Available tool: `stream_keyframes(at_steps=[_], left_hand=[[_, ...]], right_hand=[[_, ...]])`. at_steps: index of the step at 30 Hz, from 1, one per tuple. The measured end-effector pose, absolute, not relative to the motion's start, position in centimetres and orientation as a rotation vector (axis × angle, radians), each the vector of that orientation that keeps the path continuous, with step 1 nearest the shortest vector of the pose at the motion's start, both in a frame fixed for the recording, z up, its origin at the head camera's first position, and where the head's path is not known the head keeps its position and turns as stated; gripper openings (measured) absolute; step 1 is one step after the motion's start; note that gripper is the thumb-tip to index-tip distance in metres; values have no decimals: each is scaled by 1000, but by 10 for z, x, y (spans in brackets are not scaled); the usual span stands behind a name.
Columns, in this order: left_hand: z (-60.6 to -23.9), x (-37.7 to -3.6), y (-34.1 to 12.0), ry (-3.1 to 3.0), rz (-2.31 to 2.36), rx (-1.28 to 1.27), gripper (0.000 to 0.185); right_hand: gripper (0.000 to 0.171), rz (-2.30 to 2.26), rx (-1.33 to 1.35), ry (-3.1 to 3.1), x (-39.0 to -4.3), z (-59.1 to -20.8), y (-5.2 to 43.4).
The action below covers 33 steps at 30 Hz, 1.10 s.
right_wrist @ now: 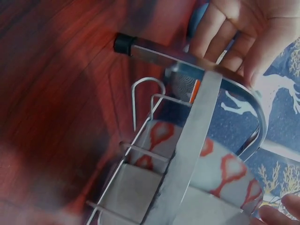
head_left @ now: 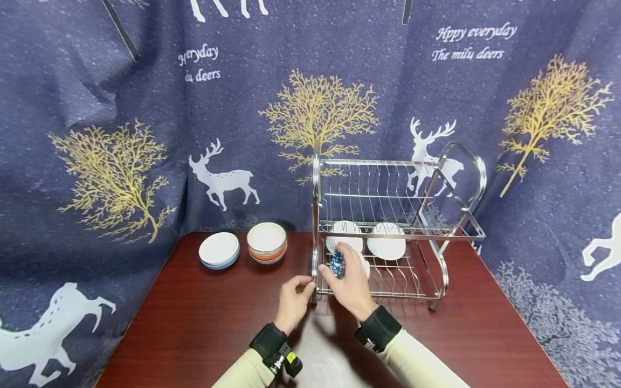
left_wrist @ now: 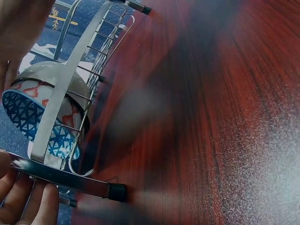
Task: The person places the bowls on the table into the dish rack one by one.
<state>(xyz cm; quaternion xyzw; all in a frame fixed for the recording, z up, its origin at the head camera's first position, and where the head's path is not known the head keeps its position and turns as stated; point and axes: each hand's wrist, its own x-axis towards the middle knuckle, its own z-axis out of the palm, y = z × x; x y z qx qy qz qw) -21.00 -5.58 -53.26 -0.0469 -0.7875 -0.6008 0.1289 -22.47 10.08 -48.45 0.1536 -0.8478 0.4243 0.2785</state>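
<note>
From where I stand, the right hand arches over the front of the rack's lower tier, thumb and forefinger well apart in a loose curve. Between them shows the patterned bowl, so close that I cannot tell whether the fingertips merely touch its rim or have a firm hold. The bowl stands on edge, its blue-and-white inside turned toward the rack's left end, its rim upright and running roughly front to back. So, as I judge it, all depends on how that upright rim sits between thumb and fingers, with the thumb to the left, on the mouth side. (The red figures on its outside show only in the wrist views.)

The left hand is the farther one from the bowl, just left of it and nearer the person. Its thumb and fingers curl round the front left post, low down, near the black foot; it holds the metal and no dish.

Outward from there, the wire tiers of the metal rack spread to the right, with two white dishes side by side behind the bowl. On the table, well to the left of the rack, a pale blue stack sits near a white-and-orange stack, below the deer-printed curtain.
</note>
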Motion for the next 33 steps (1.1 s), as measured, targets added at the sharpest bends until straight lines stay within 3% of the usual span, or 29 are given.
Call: stream_keyframes(at_steps=[11,33], left_hand=[[-536,-209,-61,-2306,-1630,-196,8],[-532,-208,-77,-2328,-1587,-124,6]], right_hand=[[49,1154,463,-2306,-223,-481,83],[44,1409,330,-2368,-214,-500,58]])
